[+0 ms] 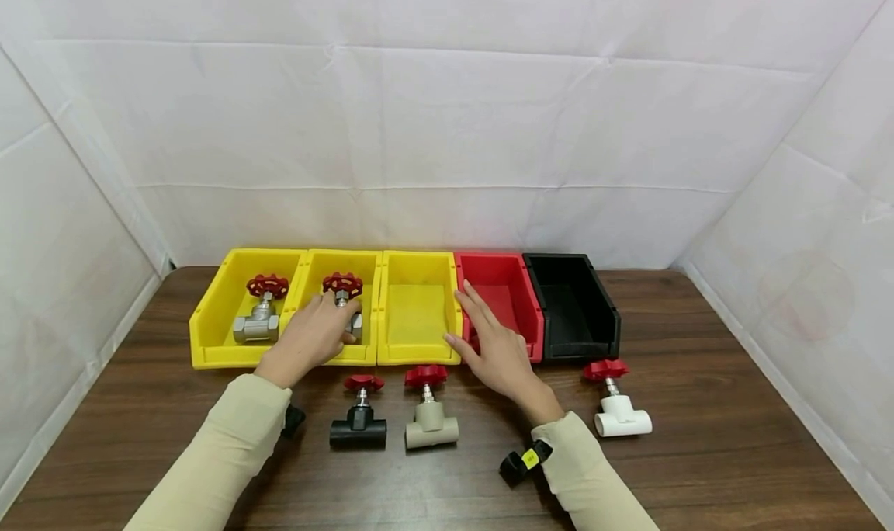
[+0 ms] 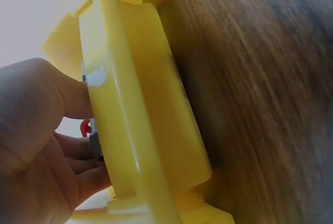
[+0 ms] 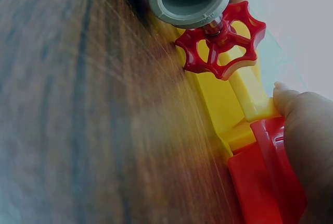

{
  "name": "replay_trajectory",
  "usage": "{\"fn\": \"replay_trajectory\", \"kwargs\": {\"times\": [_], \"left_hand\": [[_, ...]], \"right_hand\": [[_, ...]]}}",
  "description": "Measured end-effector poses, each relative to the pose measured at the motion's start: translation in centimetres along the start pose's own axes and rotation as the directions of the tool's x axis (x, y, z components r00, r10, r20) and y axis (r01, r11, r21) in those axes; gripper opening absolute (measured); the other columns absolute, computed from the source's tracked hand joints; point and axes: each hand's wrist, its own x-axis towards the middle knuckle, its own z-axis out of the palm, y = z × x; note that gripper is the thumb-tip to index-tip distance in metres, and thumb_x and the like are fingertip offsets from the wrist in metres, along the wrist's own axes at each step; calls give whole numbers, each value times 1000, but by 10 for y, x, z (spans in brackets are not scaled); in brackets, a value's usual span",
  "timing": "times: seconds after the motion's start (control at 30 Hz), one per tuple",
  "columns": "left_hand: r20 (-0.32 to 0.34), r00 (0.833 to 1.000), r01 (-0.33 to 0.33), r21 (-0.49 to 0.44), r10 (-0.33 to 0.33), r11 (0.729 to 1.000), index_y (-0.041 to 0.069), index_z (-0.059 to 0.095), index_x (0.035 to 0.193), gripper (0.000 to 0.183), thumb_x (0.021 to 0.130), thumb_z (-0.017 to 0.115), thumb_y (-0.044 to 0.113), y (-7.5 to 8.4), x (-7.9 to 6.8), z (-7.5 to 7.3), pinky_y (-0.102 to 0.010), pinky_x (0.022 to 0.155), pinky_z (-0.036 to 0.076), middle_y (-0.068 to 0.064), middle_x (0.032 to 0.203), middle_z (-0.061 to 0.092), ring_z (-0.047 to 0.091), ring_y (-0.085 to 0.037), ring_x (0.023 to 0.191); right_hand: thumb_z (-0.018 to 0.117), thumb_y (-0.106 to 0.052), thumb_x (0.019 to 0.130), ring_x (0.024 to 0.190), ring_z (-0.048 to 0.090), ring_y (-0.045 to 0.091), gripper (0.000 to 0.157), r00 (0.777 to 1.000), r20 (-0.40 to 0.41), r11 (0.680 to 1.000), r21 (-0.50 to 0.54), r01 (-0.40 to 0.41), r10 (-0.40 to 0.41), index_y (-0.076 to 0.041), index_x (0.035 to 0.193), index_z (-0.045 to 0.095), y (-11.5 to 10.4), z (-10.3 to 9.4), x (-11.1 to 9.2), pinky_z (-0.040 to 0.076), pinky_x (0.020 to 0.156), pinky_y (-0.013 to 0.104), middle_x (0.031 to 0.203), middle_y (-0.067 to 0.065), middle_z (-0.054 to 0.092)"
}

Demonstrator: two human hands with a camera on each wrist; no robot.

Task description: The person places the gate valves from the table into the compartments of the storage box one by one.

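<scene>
My left hand reaches into the second yellow bin from the left. Its fingers and thumb grip a metal valve with a red handwheel, whose body is partly hidden by the hand. In the left wrist view a bit of grey metal shows between the fingers, behind the bin's front wall. My right hand lies with fingers extended over the edge between the third yellow bin and the red bin. In the right wrist view its thumb touches the yellow rim.
Another metal valve lies in the leftmost yellow bin. A black bin ends the row at the right. In front stand a black valve, a grey-beige valve and a white valve, all with red handwheels.
</scene>
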Motion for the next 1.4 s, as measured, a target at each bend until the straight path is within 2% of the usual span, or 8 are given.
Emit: {"fn": "replay_trajectory", "kwargs": {"times": [0.27,0.67,0.8,1.2,1.4], "left_hand": [[10,1000,7,-14,-7,1000,3,56,127,47,82,66,-5,-1,2,4,-46,66,53,-31,107,55,54,-46,99],[10,1000,0,-24,0,1000,3,58,125,41,84,66,-3,-1,4,6,-44,64,52,-27,101,57,55,-43,94],[13,1000,1,-37,0,999,2,58,125,43,83,65,-6,-1,4,6,-43,64,52,-25,98,57,55,-40,92],[11,1000,-7,-44,7,999,1,59,124,40,85,68,-2,-1,4,5,-44,67,52,-25,100,58,56,-38,89],[19,1000,0,-51,1,999,2,60,125,41,85,69,1,-2,5,6,-48,73,52,-26,104,59,56,-40,93]], "right_hand": [[57,-52,91,43,35,9,72,1000,-9,1000,-8,15,-15,-28,152,26,0,0,0,32,38,27,158,-10,16],[56,-51,92,42,34,9,72,1000,3,1000,-15,6,-6,-29,152,25,0,0,0,32,37,27,158,-12,15],[56,-51,92,42,34,9,72,1000,7,1000,-9,4,-4,-29,152,25,0,0,0,33,37,27,158,-13,14],[56,-51,92,42,34,9,72,1000,4,1000,-11,10,-9,-29,153,24,0,0,0,32,37,27,158,-12,14],[57,-51,92,42,35,9,73,1000,0,1000,-6,11,-11,-30,153,24,0,0,0,33,37,27,158,-12,14]]}}
